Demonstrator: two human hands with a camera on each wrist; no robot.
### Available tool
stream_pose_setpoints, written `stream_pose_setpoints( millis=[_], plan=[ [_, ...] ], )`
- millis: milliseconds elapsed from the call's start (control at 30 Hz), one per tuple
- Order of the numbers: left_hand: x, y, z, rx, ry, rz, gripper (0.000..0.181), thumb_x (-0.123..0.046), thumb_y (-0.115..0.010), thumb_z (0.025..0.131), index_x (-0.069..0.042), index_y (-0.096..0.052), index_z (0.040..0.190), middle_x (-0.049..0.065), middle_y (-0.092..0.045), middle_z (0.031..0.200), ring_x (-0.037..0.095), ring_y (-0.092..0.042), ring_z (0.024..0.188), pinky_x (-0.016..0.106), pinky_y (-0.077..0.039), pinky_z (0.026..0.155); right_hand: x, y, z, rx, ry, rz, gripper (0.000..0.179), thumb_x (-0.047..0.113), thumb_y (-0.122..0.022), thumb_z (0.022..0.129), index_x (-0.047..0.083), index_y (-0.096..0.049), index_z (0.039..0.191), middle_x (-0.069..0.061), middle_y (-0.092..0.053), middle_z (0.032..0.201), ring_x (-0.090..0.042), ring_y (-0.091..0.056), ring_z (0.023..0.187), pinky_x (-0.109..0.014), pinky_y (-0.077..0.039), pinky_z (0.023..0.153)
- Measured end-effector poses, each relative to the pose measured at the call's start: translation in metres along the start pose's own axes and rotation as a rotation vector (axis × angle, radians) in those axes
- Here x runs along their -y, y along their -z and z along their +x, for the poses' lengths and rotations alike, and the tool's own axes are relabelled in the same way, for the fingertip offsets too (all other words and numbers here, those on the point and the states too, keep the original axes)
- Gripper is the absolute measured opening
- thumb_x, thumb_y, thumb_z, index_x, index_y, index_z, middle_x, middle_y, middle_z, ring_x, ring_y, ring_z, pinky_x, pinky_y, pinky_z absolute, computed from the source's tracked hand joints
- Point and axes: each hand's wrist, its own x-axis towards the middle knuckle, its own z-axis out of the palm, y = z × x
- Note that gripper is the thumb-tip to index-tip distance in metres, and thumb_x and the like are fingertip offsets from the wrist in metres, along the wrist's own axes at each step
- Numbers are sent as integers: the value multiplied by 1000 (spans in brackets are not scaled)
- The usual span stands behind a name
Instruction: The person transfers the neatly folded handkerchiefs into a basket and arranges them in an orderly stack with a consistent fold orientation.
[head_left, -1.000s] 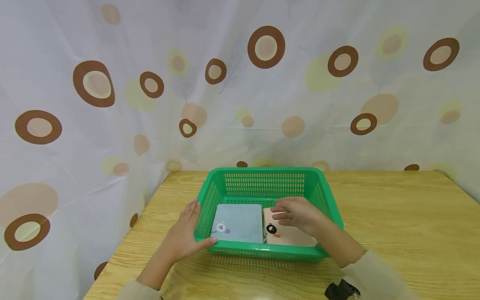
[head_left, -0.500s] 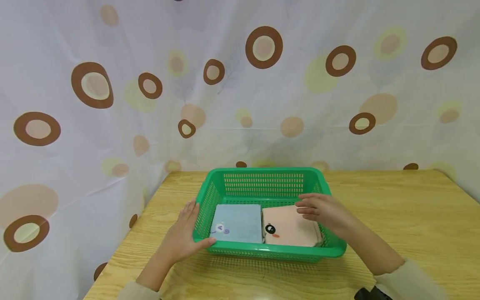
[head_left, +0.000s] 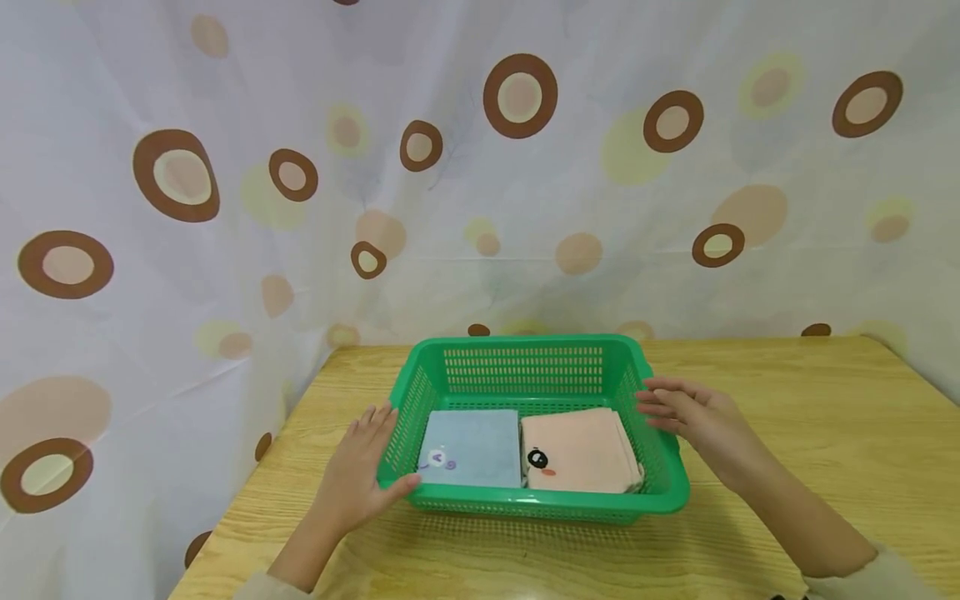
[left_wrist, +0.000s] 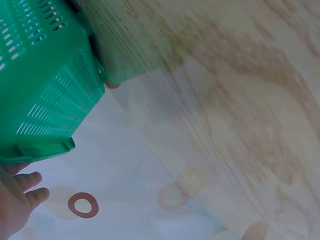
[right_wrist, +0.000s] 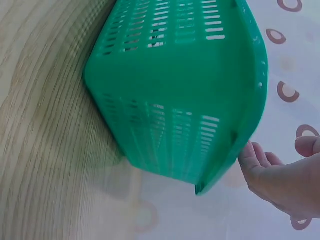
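Observation:
A green plastic basket [head_left: 525, 497] with slotted walls stands on the table. Inside it, side by side, lie a folded light-blue cloth [head_left: 476, 442] with a small embroidered figure and a folded peach cloth [head_left: 581, 446] with an embroidered eye and cheek. My left hand [head_left: 360, 471] rests at the basket's left rim, fingers spread and straight, thumb at the near left corner. My right hand [head_left: 701, 425] is at the right rim with relaxed fingers, holding nothing. In the right wrist view its fingers [right_wrist: 257, 157] reach the rim's edge; firm contact cannot be told.
The wooden table [head_left: 787, 442] extends to the right of the basket. Behind it and on the left hangs a white curtain [head_left: 450, 208] printed with brown rings and pale spots.
My right hand has moved right, from above the peach cloth to the basket's right rim, uncovering the cloth. My left hand has stayed at the left rim.

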Motion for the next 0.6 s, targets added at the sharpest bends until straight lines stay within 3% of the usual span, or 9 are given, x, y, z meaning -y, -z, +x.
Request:
stream_pose_setpoints(
  millis=[133, 333, 600],
  plan=[
    [1, 0, -3, -57, -20, -1, 88, -69, -36, 86, 3, -44, 135, 22, -44, 140, 45, -38, 129, 57, -33, 105, -2, 12, -7, -31, 29, -36, 45, 33, -43, 98, 1, -46, 131, 19, -63, 105, 4, -62, 97, -17, -53, 82],
    [2, 3, -4, -87, -40, 22, 89, -71, -32, 86, 3, -46, 134, 22, -46, 138, 45, -40, 128, 55, -34, 105, -7, 29, -16, -69, 62, -133, 25, 30, -41, 100, 23, -53, 121, 28, -60, 103, 8, -60, 95, -16, -53, 78],
    [3, 6, 1, -95, -73, 48, 94, -73, -25, 86, 4, -43, 135, 23, -45, 139, 45, -40, 128, 56, -34, 103, -16, 44, -32, -208, 117, -424, 46, 31, -41, 99, 1, -46, 134, 42, -47, 103, 23, -48, 91, -9, -48, 70]
  ],
)
